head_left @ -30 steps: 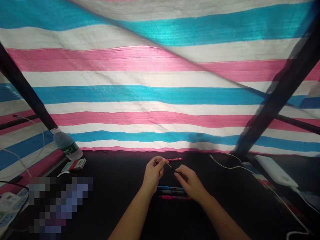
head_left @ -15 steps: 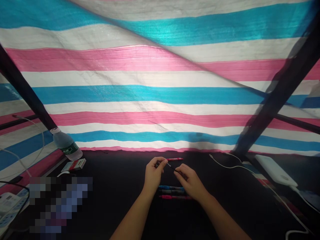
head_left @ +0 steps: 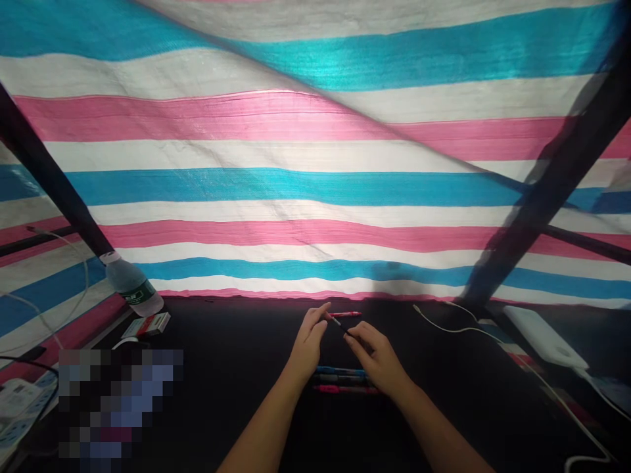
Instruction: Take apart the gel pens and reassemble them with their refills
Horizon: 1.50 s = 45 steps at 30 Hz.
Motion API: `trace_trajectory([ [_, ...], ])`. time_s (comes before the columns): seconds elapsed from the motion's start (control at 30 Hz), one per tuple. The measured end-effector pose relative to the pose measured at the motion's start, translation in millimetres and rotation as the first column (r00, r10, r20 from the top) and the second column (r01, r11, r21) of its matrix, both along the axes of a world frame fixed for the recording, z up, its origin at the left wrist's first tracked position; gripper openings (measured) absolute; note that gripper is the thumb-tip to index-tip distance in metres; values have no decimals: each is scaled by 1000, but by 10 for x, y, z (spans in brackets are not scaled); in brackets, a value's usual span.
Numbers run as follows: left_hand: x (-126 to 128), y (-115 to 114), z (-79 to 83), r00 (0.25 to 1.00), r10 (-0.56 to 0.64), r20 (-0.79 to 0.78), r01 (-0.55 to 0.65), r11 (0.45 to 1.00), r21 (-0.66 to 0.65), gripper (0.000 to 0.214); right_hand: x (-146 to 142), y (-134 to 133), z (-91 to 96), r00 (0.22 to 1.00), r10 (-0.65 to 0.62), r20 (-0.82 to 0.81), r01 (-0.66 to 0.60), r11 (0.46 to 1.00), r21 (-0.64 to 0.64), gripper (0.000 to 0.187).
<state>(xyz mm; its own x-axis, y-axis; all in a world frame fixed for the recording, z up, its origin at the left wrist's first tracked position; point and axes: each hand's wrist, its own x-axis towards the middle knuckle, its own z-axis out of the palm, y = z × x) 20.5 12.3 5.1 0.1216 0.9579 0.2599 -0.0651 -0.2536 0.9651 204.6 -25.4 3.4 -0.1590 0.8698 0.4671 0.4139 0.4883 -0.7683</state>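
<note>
My left hand (head_left: 308, 345) and my right hand (head_left: 375, 360) hover over a black tabletop (head_left: 236, 348). Between them is a slim dark pen refill (head_left: 340, 326) with a pale tip. My right fingers pinch its lower end. My left thumb and fingers stand apart around its upper end. A pink pen (head_left: 346, 314) lies just beyond the hands. Below them lie a blue pen (head_left: 342, 371), a black pen (head_left: 338, 379) and a pink pen (head_left: 345, 389), side by side.
A plastic water bottle (head_left: 133, 288) lies at the far left, near a small box (head_left: 146, 324) and a power strip (head_left: 20, 406). A white power bank (head_left: 545, 335) and its white cable (head_left: 456, 326) lie at the right. A striped tarpaulin (head_left: 296, 190) hangs behind.
My left fingers have parted from their pinch on the refill's upper end. My left hand has shifted slightly right, and the right hand still holds the refill.
</note>
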Motion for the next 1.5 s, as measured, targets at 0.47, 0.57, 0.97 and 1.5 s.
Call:
trace_trajectory([
  [0.47,-22,10,-14,975,-32,-218,75,978,195,39,3,6,-24,1000,-5,15,5,1000,5,25],
  [0.57,-52,14,-27,957,17,-290,68,957,281,40,14,17,-38,1000,-3,28,3,1000,-5,25],
  [0.97,-208,16,37,572,470,-672,137,753,643,53,50,43,-69,996,33,82,-25,996,-91,28],
  [1.5,-14,-90,18,927,-5,-376,83,978,193,16,42,120,-124,820,1,-573,-208,932,-297,41],
])
